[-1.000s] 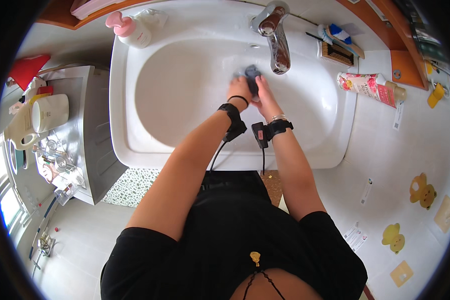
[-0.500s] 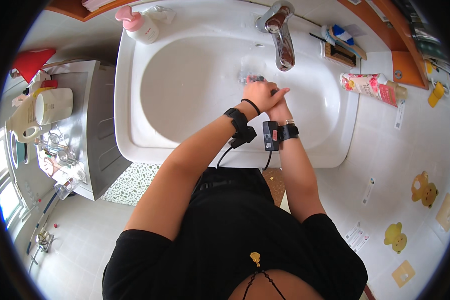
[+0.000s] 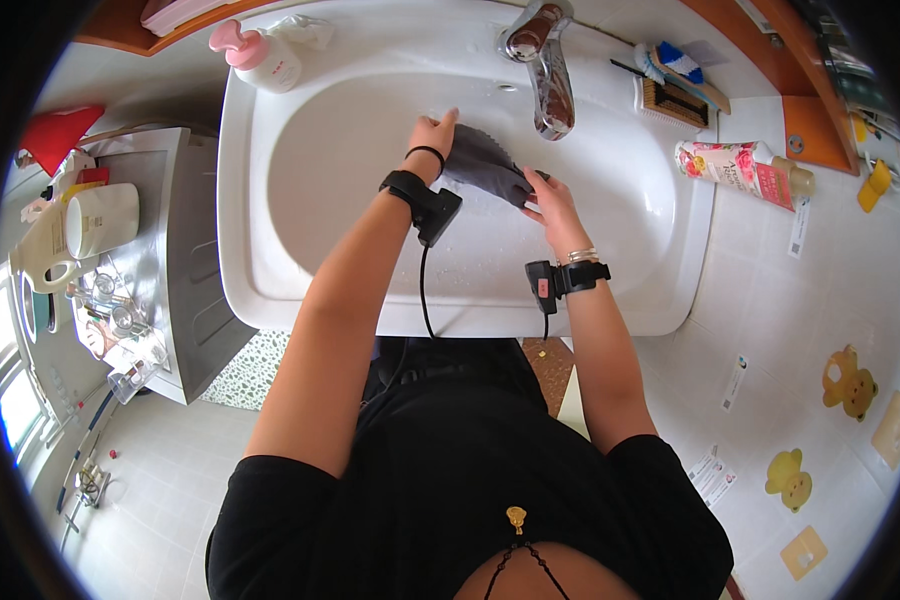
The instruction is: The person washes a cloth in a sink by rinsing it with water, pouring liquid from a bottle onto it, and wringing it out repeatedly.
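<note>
A dark grey piece of cloth (image 3: 482, 163) is stretched out between my hands over the basin of the white sink (image 3: 300, 190). My left hand (image 3: 432, 138) grips its left end, thumb pointing up. At the other end, my right hand (image 3: 557, 208) pinches the cloth's edge between thumb and fingers. Parts of the cloth are hidden behind my left hand, and its exact kind does not show. Black straps with small boxes and cables sit on both my wrists.
A chrome faucet (image 3: 550, 85) reaches over the basin from the back. A pink-topped pump bottle (image 3: 260, 58) stands at the back left corner. Brushes (image 3: 675, 95) and a floral bottle (image 3: 740, 170) lie along the right side. Left of the sink is a grey cabinet (image 3: 195, 230).
My hands were close together with the cloth bunched and mostly hidden. Now they are apart, the left one farther left and up, and the cloth is spread between them.
</note>
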`<state>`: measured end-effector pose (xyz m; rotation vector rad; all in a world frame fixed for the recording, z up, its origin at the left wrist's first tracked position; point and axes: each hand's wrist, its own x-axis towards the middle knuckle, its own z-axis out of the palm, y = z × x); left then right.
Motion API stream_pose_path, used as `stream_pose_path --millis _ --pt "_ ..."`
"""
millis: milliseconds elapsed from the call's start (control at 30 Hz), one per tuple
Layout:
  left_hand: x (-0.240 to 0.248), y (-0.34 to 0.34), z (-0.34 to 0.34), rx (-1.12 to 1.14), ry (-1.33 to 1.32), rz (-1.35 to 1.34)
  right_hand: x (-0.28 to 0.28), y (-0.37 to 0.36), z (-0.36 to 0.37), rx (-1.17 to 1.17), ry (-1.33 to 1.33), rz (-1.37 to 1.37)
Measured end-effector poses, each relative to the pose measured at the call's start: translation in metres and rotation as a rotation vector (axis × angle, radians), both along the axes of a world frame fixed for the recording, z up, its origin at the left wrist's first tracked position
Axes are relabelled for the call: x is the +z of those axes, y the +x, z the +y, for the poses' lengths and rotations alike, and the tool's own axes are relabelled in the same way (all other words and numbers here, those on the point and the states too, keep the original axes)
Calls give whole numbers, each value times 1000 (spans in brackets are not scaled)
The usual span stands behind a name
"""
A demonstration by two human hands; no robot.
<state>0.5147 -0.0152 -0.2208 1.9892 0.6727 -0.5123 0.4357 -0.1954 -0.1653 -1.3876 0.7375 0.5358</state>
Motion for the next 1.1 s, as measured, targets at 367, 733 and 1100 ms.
stream_pose_path --millis 367,733,1100 --pt "-22 -61 -44 -915 801 -448 -69 7 -26 359 -523 -219" --pt "-15 -64 -42 -911 708 -407 -59 -1 -37 418 -473 -150" --pt "11 -43 -30 -654 363 111 -72 14 -24 481 -129 19"
